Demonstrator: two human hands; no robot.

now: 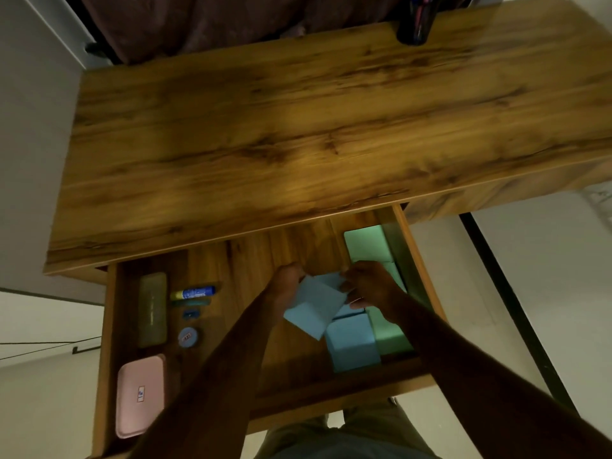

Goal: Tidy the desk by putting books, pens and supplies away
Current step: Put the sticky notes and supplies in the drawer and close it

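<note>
The wooden desk's drawer (106,326) stands pulled out below the desktop (298,127). Over its middle, my left hand (284,286) and my right hand (367,286) both grip a blue sheet of paper (314,306), held tilted above the drawer floor. Under it on the right lie a blue pad (352,344) and green pads (367,243) in the right compartment. At the drawer's left lie a clear pencil case (152,309), a blue-and-yellow glue stick (193,292), a small blue sharpener (189,314), a round blue tape (188,337) and a pink case (140,394).
A dark pen holder (415,19) with pens stands at the desktop's far right edge. Dark cloth (198,21) hangs behind the desk. Pale floor lies on both sides, with a black strip (516,313) on the right. My trousers (347,435) show at the bottom.
</note>
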